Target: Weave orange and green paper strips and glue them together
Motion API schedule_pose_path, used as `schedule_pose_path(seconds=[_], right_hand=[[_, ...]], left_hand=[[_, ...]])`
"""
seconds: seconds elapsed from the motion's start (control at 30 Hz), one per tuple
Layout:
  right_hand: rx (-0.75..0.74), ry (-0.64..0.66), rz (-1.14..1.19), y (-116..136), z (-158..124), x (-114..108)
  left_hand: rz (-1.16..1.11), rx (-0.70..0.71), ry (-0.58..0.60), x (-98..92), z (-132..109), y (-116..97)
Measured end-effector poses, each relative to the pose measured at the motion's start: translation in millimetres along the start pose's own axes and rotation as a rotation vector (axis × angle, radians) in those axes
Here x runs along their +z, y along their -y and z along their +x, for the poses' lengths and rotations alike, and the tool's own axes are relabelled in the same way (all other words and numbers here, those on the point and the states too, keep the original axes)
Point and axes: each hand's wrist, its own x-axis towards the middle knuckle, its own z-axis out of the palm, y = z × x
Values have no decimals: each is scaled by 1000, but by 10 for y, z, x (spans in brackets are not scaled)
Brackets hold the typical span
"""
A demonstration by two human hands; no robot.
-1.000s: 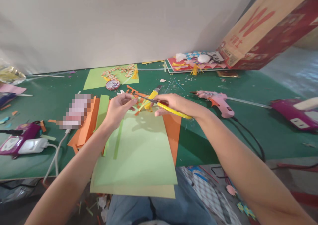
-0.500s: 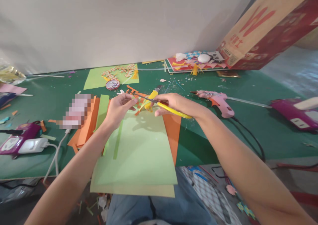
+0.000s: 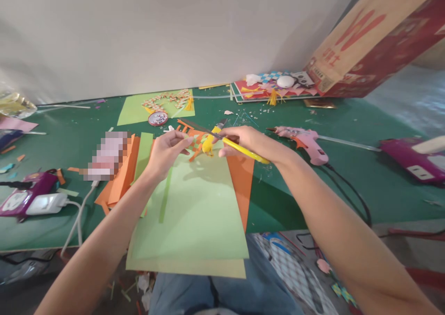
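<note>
My left hand (image 3: 171,152) pinches the left edge of a small piece woven from orange and green paper strips (image 3: 196,142). Several loose orange ends stick out of the weave. In my right hand (image 3: 245,141) is a pair of scissors with yellow handles (image 3: 245,150); the dark blades point left, just above the weave's far side. A yellow utility knife (image 3: 210,141) lies beside the weave, partly behind the scissors. Under both hands are light green paper sheets (image 3: 194,213), with an orange sheet (image 3: 243,185) showing at their right.
A pink glue gun (image 3: 304,143) lies to the right, its cable trailing to the front edge. Orange and green paper strips (image 3: 123,178) and a charging phone (image 3: 107,155) are at the left. Farther back sits a small round dish of beads (image 3: 157,118).
The scissors have moved slightly up and away, so their blades now sit above the weave's far edge instead of across it. My left hand stays nearly still.
</note>
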Motion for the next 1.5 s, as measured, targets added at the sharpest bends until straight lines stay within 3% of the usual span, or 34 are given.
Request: schedule_pose_path(seconds=[0.13, 0.3, 0.4, 0.47, 0.53, 0.63, 0.73, 0.87, 0.93, 1.03, 1.13, 1.2, 1.3, 1.4, 1.5], right_hand=[[-16, -54, 15, -41, -13, -22], [126, -92, -149, 42, -1, -42], [187, 30, -234, 144, -26, -13], [151, 177, -291, 209, -88, 34], [79, 263, -322, 250, -178, 101], [13, 276, -340, 258, -314, 212], [11, 248, -394, 271, -399, 268], [82, 262, -482, 433, -402, 177], [130, 264, -554, 530, -320, 97], [100, 134, -666, 571, -57, 34], [-49, 156, -751, 496, 300, 77], [-77, 161, -735, 459, 516, 140], [-52, 260, -791, 502, 737, 245], [-21, 380, -862, 597, 844, 349], [-8, 400, -868, 610, 906, 437]], left_hand=[[-20, 16, -48, -32, 32, 8], [-110, 114, -389, -210, 139, -1], [-176, 78, -515, -315, 192, 3], [-188, 63, -523, -346, 205, 7], [-173, 65, -491, -344, 198, 1], [-101, 71, -360, -302, 156, -35], [-7, 20, -113, -251, 93, -82], [192, -33, 220, -208, 12, -122], [309, -49, 330, -204, -9, -124], [450, -57, 362, -216, -9, -94], [527, -49, 408, -238, 14, -34], [558, 3, 362, -253, 31, -2], [533, 83, 67, -287, 55, -8], [396, 53, -204, -340, 80, -60], [193, 17, -278, -381, 109, -94]])
